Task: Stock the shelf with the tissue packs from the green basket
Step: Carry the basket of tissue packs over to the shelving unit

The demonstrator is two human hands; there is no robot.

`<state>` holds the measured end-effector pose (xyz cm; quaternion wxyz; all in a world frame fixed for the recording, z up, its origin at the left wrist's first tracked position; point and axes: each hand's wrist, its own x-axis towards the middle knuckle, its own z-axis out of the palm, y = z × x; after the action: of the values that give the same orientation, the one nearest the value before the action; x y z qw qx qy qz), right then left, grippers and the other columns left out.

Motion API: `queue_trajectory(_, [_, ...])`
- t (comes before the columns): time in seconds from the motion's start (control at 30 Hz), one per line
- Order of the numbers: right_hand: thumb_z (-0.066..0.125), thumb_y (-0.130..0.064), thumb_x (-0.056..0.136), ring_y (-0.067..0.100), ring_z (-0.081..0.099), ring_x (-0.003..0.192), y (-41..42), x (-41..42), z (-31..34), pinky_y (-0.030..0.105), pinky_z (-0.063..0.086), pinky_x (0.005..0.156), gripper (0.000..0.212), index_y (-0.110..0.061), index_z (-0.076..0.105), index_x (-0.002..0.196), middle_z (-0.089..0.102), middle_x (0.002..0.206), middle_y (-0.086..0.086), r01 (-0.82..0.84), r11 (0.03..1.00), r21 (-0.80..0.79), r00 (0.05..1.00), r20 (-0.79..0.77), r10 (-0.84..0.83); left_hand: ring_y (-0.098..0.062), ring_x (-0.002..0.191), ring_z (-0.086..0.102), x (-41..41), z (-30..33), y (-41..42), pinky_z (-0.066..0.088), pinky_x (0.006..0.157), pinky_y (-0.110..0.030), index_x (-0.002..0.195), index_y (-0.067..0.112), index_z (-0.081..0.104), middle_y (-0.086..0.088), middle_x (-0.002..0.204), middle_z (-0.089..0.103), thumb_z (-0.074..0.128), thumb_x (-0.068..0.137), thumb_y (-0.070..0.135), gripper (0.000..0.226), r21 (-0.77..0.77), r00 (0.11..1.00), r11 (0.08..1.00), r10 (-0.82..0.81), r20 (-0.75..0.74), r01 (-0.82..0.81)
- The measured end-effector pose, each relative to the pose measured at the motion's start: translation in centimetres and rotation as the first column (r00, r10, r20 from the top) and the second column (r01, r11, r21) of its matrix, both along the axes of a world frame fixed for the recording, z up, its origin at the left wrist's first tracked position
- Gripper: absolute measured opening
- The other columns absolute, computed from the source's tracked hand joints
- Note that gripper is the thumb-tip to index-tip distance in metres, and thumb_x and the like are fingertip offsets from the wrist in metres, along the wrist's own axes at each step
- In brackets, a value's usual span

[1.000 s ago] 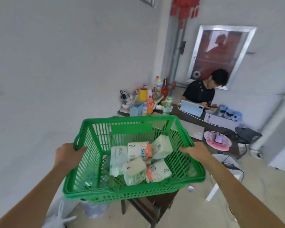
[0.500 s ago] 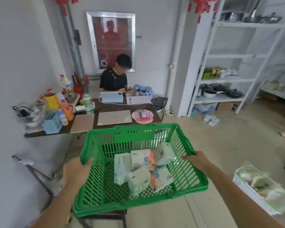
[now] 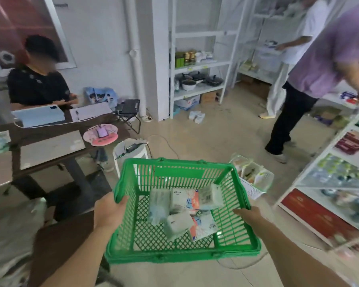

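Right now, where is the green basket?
The green basket is at bottom centre of the head view, held in the air by its side rims between the left hand and right hand, with tissue packs inside.

A small shop with a desk in one corner.
White shelves (image 3: 197, 65) hold jars, pans and boxed goods; left of them, a person sits at a desk (image 3: 50, 139) with 2 laptops.

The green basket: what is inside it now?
Inside the green basket lie about five tissue packs, loosely piled, partly overlapping. Whether more packs lie beneath them cannot be seen.
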<state>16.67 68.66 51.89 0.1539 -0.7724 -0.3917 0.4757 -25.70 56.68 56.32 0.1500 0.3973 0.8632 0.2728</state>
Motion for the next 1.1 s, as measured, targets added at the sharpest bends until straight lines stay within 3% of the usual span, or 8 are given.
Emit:
queue_trajectory(0.07, [0.083, -0.015, 0.084, 0.026, 0.051, 0.068, 0.2, 1.8, -0.9, 0.038, 0.044, 0.068, 0.042, 0.006, 0.058, 0.109, 0.052, 0.078, 0.013, 0.045, 0.999, -0.021, 0.999, 0.013, -0.045, -0.043, 0.089, 0.071, 1.5, -1.2, 1.7, 0.036, 0.066, -0.034, 0.072, 0.01, 0.062, -0.024, 0.083, 0.074, 0.075, 0.09, 0.036, 0.035, -0.04, 1.0, 0.999, -0.01, 0.015, 0.011])
queue_trajectory(0.17, [0.082, -0.011, 0.084, 0.025, 0.05, 0.062, 1.5, 3.7, -2.1, 0.033, 0.041, 0.059, 0.034, 0.005, 0.059, 0.102, 0.051, 0.072, 0.011, 0.06, 0.997, -0.043, 0.998, 0.017, -0.06, -0.041, 0.087, 0.072, 2.9, -2.8, 3.9, 0.036, 0.066, -0.034, 0.069, 0.01, 0.064, -0.017, 0.073, 0.067, 0.076, 0.089, 0.038, 0.037, -0.082, 0.999, 0.996, -0.021, 0.027, 0.023])
queue_trajectory(0.4, [0.079, -0.013, 0.084, 0.021, 0.044, 0.056, 4.5, 4.6, -4.1, 0.033, 0.037, 0.056, 0.028, -0.007, 0.053, 0.075, 0.046, 0.065, 0.009, 0.131, 0.986, -0.103, 0.991, 0.041, -0.127, -0.043, 0.094, 0.07, 3.8, -4.6, 8.4, 0.054, 0.078, -0.044, 0.087, 0.005, 0.071, -0.024, 0.09, 0.074, 0.072, 0.091, 0.044, 0.039, -0.132, 0.997, 0.989, -0.073, -0.025, 0.069])
queue_trajectory(0.53, [0.078, -0.015, 0.084, 0.022, 0.045, 0.058, 7.0, 4.1, -5.5, 0.03, 0.036, 0.053, 0.027, -0.005, 0.053, 0.08, 0.046, 0.07, 0.01, 0.139, 0.979, -0.151, 0.989, 0.068, -0.13, -0.042, 0.087, 0.07, 2.9, -6.3, 11.9, 0.058, 0.071, -0.044, 0.086, 0.005, 0.066, -0.021, 0.085, 0.072, 0.069, 0.091, 0.047, 0.043, -0.156, 0.996, 0.984, -0.085, -0.006, 0.083])
queue_trajectory(0.73, [0.077, -0.015, 0.084, 0.023, 0.045, 0.06, 12.5, 3.0, -6.5, 0.035, 0.038, 0.059, 0.026, -0.005, 0.053, 0.083, 0.046, 0.07, 0.01, 0.175, 0.97, -0.168, 0.983, 0.093, -0.161, -0.038, 0.074, 0.067, 1.7, -8.5, 18.3, 0.045, 0.061, -0.036, 0.074, 0.01, 0.061, -0.018, 0.081, 0.067, 0.069, 0.093, 0.045, 0.041, -0.167, 0.991, 0.978, -0.131, 0.002, 0.129])
queue_trajectory(0.93, [0.076, -0.013, 0.086, 0.023, 0.045, 0.062, 17.6, 3.1, -7.1, 0.036, 0.039, 0.063, 0.028, -0.008, 0.05, 0.077, 0.046, 0.069, 0.009, 0.272, 0.948, -0.166, 0.962, 0.081, -0.262, -0.021, 0.051, 0.056, 1.7, -9.3, 25.9, 0.036, 0.047, -0.029, 0.068, 0.01, 0.058, -0.008, 0.059, 0.061, 0.068, 0.095, 0.043, 0.043, -0.171, 0.983, 0.968, -0.178, 0.041, 0.183])
queue_trajectory(1.1, [0.075, -0.013, 0.087, 0.023, 0.046, 0.061, 23.4, 4.7, -7.9, 0.033, 0.039, 0.058, 0.024, -0.003, 0.053, 0.088, 0.047, 0.07, 0.01, 0.273, 0.946, -0.173, 0.962, 0.068, -0.265, -0.026, 0.051, 0.06, 2.7, -10.5, 33.2, 0.049, 0.049, -0.031, 0.066, 0.012, 0.057, -0.007, 0.058, 0.06, 0.068, 0.093, 0.048, 0.046, -0.191, 0.984, 0.965, -0.176, 0.037, 0.18])
